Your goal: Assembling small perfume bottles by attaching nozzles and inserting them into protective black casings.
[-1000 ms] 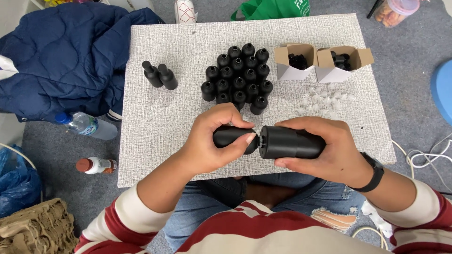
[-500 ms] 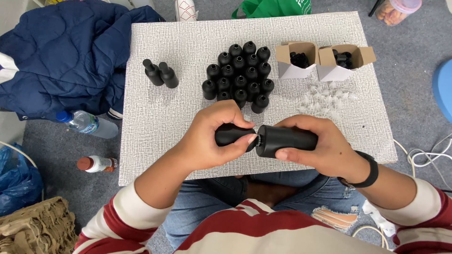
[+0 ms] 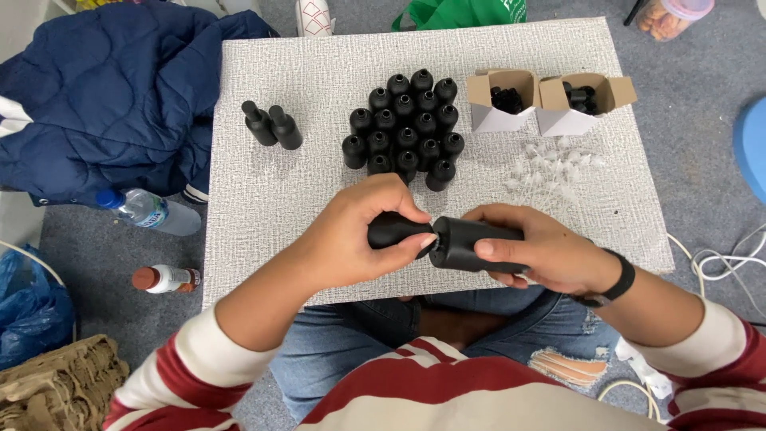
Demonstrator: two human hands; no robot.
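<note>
1. Head view, hands. A small black bottle [image 3: 395, 229] is grasped in the left hand [image 3: 363, 231], fingers curled over its body. A larger black bottle [image 3: 475, 243], lying on its side, is gripped by the right hand [image 3: 542, 255]. The two bottles are held end to end, mouths touching, just above the near edge of the table [image 3: 263, 199]. Whether anything passes between the mouths cannot be told, since the joint is partly covered by the left thumb.

2. Head view, table centre. A tight cluster of upright small black bottles [image 3: 405, 120] is set near the middle of the grey textured top, just beyond the hands.

3. Head view, left part. Two capped black bottles [image 3: 271, 125] are stood side by side, well apart from the cluster, towards the left edge.

4. Head view, far right corner. Two open cardboard boxes [image 3: 550, 104] holding small black parts are placed touching each other. A scatter of small clear plastic pieces [image 3: 550, 168] is spread just in front of them.

5. Head view, surroundings. A dark blue quilted jacket [image 3: 104, 96] is heaped off the left edge; a clear water bottle [image 3: 148, 211] and a red-capped bottle [image 3: 166, 278] lie on the floor below it.
</note>
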